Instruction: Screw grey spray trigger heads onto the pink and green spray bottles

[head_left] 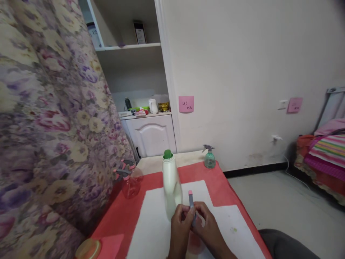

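Both my hands are closed around a small spray bottle just above the white sheet. Its grey spray head (191, 199) points away from me and ends in a pink nozzle. Below my fingers, the clear pinkish body (196, 242) shows in part. My left hand (181, 225) pinches the head from the left, thumb on top. On the other side my right hand (207, 223) grips it, fingers curled. Just beyond my left hand stands a tall pale green jug (171, 183), upright, with a green piece (167, 154) in its mouth.
Two pink spray bottles (130, 187) stand at the left beside the floral curtain (54, 118). A green spray bottle (209, 160) is at the far right corner. White paper (151, 219) covers part of the red tabletop (115, 216). A round lidded container (88, 249) sits front left.
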The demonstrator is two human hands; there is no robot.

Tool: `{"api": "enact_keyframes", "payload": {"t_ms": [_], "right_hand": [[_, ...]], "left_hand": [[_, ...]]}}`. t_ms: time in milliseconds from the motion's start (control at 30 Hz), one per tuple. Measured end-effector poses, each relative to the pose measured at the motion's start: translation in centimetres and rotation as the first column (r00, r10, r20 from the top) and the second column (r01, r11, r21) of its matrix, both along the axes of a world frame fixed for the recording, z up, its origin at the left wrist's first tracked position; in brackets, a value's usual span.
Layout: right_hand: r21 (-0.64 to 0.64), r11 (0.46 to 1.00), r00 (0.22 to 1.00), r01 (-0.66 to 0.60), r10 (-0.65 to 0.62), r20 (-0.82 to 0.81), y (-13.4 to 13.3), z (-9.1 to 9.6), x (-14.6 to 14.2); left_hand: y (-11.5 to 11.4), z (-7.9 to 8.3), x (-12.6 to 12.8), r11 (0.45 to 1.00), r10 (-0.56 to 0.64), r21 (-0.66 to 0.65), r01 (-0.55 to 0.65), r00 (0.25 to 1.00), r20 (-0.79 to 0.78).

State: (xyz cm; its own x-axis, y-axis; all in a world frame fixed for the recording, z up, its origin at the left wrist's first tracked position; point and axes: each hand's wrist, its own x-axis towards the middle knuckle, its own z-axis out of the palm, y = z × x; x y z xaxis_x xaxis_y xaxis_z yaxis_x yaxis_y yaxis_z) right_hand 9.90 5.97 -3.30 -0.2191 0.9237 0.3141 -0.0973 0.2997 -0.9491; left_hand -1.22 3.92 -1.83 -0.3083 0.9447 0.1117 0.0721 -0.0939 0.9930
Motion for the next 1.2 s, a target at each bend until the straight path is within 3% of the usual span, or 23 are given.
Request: {"api": "enact_keyframes", "payload": {"t_ms": [133,333,500,667,833,1067,1200], "right_hand": [[0.086,0.989,0.992,-0.122,0.123,-0.014,0.1,-0.2,0.2],[0.016,0.999,0.999,0.040,-0.041,0.022,0.2,-0.7,0.0],[0.062,0.994,0.995,-0.095,0.096,-0.010,0.0,-0.7,0.4],[0.008,1.000,0.999,-0.015,0.016,-0.039,-0.2,-0.1,0.4],[0.085,0.990,0.994,-0.109,0.111,-0.020,-0.2,0.2,0.5],[0.012,0.998,0.997,-0.068,0.068,-0.031,-0.2,0.3,0.4],[0.055,0.995,0.996,-0.080,0.081,-0.022,0.1,-0.3,0.6]], "left_hand": [[0.0,-0.3,-0.1,1.000,-0.008,0.005,0.008,1.000,0.003],[0.1,-0.3,0.0,1.000,-0.012,0.004,0.012,1.000,0.018],[0.1,0.2,0.0,1.000,-0.027,0.007,0.027,0.999,0.020],[-0.1,0.4,0.1,1.000,-0.027,-0.006,0.027,0.999,0.018],[-0.2,0.3,0.1,1.000,-0.020,0.000,0.020,0.999,0.027],[0.0,-0.1,0.1,1.000,-0.009,0.008,0.009,0.999,0.032],[0.0,0.2,0.1,1.000,-0.028,0.013,0.028,0.999,0.033]]}}
